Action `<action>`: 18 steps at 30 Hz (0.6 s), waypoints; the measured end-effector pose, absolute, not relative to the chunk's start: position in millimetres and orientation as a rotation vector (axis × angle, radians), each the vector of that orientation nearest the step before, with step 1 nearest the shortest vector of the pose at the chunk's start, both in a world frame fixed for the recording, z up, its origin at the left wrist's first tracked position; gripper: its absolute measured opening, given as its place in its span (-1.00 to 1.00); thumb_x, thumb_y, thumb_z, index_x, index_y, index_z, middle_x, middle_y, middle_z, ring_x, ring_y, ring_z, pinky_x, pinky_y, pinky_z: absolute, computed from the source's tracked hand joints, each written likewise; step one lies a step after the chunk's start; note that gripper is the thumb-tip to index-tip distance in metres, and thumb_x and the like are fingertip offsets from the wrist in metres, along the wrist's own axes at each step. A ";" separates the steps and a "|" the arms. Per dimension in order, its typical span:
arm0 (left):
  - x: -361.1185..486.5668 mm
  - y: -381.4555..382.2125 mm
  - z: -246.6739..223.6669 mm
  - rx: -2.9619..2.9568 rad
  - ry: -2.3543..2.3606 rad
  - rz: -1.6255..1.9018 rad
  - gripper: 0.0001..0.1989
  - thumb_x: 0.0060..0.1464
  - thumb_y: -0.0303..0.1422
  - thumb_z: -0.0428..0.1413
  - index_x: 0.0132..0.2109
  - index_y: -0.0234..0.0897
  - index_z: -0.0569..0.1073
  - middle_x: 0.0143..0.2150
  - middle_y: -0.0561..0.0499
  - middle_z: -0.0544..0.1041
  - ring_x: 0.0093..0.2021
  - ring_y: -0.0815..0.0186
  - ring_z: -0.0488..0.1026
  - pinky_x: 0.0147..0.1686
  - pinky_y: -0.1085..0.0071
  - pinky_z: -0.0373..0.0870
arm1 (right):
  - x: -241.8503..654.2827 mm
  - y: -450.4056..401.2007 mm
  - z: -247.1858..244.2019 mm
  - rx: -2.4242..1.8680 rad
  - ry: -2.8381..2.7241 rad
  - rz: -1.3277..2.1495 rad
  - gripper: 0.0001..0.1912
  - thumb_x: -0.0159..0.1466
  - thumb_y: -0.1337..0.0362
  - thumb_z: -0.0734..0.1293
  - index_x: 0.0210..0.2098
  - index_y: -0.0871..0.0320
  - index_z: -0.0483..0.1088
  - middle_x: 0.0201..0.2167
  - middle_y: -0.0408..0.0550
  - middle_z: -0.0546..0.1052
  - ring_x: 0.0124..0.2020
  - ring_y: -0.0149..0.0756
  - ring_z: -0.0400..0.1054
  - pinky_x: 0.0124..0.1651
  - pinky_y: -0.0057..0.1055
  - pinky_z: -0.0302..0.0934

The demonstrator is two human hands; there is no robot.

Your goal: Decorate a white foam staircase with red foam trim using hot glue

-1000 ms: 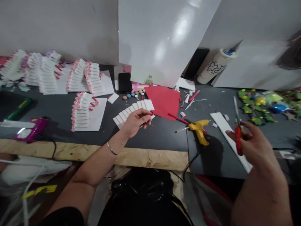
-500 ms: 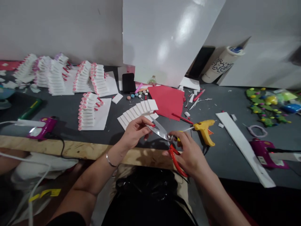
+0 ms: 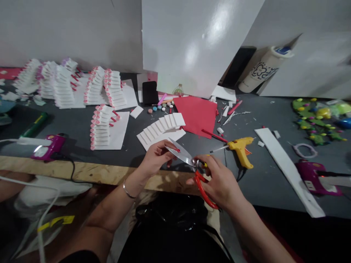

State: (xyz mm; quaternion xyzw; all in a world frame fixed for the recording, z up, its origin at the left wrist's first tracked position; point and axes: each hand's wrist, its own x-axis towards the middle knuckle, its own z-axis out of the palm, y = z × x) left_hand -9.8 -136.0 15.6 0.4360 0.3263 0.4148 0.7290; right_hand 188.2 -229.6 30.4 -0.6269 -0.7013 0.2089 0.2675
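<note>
Snipping step, apparently.
Right hand [image 3: 225,182] works red-handled scissors [image 3: 181,155]; left pinches red piece [image 3: 178,150]; cut needs steadiness.

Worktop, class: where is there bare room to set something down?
Bare patches of worktop lie between the yellow glue gun and long white strip, and between the left purple box and nearest pink-edged stack. It is crowded around the red sheet, with beads, scraps and fanned white pieces.
</note>
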 end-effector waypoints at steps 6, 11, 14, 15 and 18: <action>-9.3 -137.0 14.3 0.972 0.728 0.905 -0.66 -0.16 -0.15 0.42 -0.36 -0.29 0.53 -0.49 0.10 0.45 -0.59 0.50 0.34 -0.68 0.60 0.24 | 190.2 -231.9 28.2 -1.689 -1.893 0.638 -0.58 0.22 0.04 0.37 0.00 0.09 0.35 -0.23 0.00 0.48 -0.36 -0.25 0.40 -0.31 -0.35 0.29; -7.3 -137.5 12.3 1.016 0.700 0.903 -0.74 -0.08 -0.19 0.38 -0.35 -0.27 0.55 -0.41 0.07 0.48 -0.55 0.50 0.35 -0.67 0.58 0.23 | 190.9 -235.2 26.7 -1.701 -1.869 0.651 -0.55 0.21 0.00 0.39 -0.01 0.08 0.35 -0.22 0.00 0.49 -0.40 -0.27 0.40 -0.30 -0.33 0.31; -6.4 -137.6 12.6 1.031 0.699 0.872 -0.73 -0.07 -0.18 0.37 -0.35 -0.28 0.55 -0.45 0.07 0.46 -0.55 0.48 0.35 -0.66 0.57 0.24 | 192.2 -237.6 26.0 -1.691 -1.876 0.666 -0.51 0.19 -0.05 0.41 -0.01 0.08 0.34 -0.23 0.00 0.49 -0.38 -0.25 0.41 -0.27 -0.32 0.32; -6.1 -137.6 13.1 1.038 0.700 0.863 -0.73 -0.06 -0.18 0.37 -0.36 -0.28 0.54 -0.45 0.07 0.47 -0.55 0.48 0.34 -0.66 0.58 0.24 | 192.9 -238.2 25.9 -1.685 -1.880 0.666 -0.50 0.18 -0.06 0.41 -0.01 0.08 0.34 -0.23 0.01 0.49 -0.36 -0.24 0.41 -0.26 -0.31 0.32; -5.0 -137.4 15.0 1.065 0.709 0.849 -0.74 -0.07 -0.19 0.36 -0.38 -0.28 0.54 -0.40 0.05 0.48 -0.55 0.49 0.34 -0.68 0.59 0.23 | 194.9 -239.8 25.9 -1.689 -1.878 0.659 -0.49 0.18 -0.07 0.41 -0.01 0.08 0.35 -0.23 0.02 0.50 -0.36 -0.23 0.42 -0.28 -0.32 0.32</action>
